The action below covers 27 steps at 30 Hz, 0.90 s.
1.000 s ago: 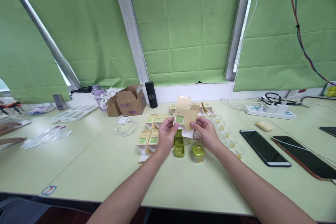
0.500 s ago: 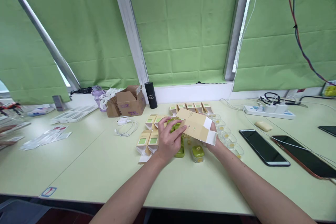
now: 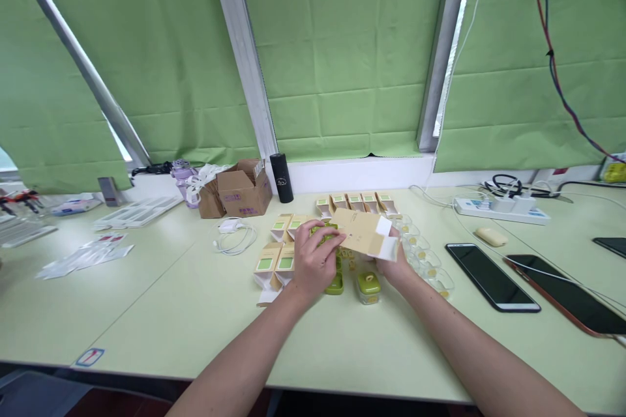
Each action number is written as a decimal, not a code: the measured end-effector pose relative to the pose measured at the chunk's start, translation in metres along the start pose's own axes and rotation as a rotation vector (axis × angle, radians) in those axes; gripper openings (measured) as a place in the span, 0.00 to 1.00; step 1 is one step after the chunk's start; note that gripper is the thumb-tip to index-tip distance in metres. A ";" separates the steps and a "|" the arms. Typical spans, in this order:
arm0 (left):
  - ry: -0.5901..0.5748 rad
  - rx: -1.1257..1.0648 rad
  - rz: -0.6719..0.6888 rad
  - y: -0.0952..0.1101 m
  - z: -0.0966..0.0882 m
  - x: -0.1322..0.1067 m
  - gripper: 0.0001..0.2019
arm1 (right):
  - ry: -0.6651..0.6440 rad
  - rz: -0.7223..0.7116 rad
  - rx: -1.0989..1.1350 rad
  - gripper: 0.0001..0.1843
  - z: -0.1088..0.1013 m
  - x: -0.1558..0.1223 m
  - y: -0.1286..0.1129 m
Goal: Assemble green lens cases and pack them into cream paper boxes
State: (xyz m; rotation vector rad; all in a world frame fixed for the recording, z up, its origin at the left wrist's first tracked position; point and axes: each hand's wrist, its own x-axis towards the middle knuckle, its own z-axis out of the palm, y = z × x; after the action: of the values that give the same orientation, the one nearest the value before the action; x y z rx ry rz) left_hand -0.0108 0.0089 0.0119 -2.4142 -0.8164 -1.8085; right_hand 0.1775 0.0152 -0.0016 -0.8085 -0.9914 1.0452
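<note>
My right hand [image 3: 395,267] holds a small tan cardboard box [image 3: 366,233] from below, tipped on its side with a white flap [image 3: 391,249] hanging open at its right end. My left hand [image 3: 313,259] is curled at the box's left end, its fingers on a small green-lidded container [image 3: 326,232] at the box's opening. Below my hands, more green-lidded containers [image 3: 368,285] stand on the pale green table [image 3: 195,300]. Folded tan boxes with green labels [image 3: 274,260] lie just left of my left hand.
A row of tan boxes [image 3: 355,202] stands behind my hands. Clear plastic trays [image 3: 430,267] run to the right. Two phones [image 3: 491,275] and a power strip [image 3: 501,208] lie further right. A brown carton [image 3: 242,190], a black cylinder [image 3: 282,176] and a white cable [image 3: 235,234] sit at the back left.
The tan box went from upright, label facing me, to lying on its side with the flap to the right. My left hand shifted to its left end onto a green container.
</note>
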 end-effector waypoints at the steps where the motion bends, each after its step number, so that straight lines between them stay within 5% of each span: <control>1: 0.026 -0.017 -0.020 -0.001 0.001 0.001 0.15 | 0.043 -0.023 -0.035 0.21 0.000 -0.001 0.000; 8: 0.197 -0.081 -0.385 -0.010 0.000 0.020 0.05 | 0.032 -0.081 -0.177 0.23 0.006 -0.009 -0.012; 11: 0.240 -0.093 -0.607 -0.024 -0.002 0.033 0.08 | 0.035 -0.048 -0.205 0.26 0.008 -0.011 -0.015; 14: 0.227 -0.064 -0.807 -0.046 -0.004 0.050 0.11 | 0.025 -0.036 -0.223 0.27 0.008 -0.013 -0.016; 21: 0.207 0.169 -1.032 -0.115 -0.012 0.091 0.09 | -0.015 -0.071 -0.240 0.23 0.011 -0.014 -0.014; 27: 0.094 0.373 -1.213 -0.153 -0.012 0.108 0.09 | -0.032 -0.071 -0.255 0.22 0.012 -0.016 -0.013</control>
State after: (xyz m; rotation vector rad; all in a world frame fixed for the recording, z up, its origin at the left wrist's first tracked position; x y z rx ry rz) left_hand -0.0641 0.1800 0.0682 -1.5848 -2.6544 -1.6273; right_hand 0.1677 -0.0035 0.0098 -0.9596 -1.1882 0.8832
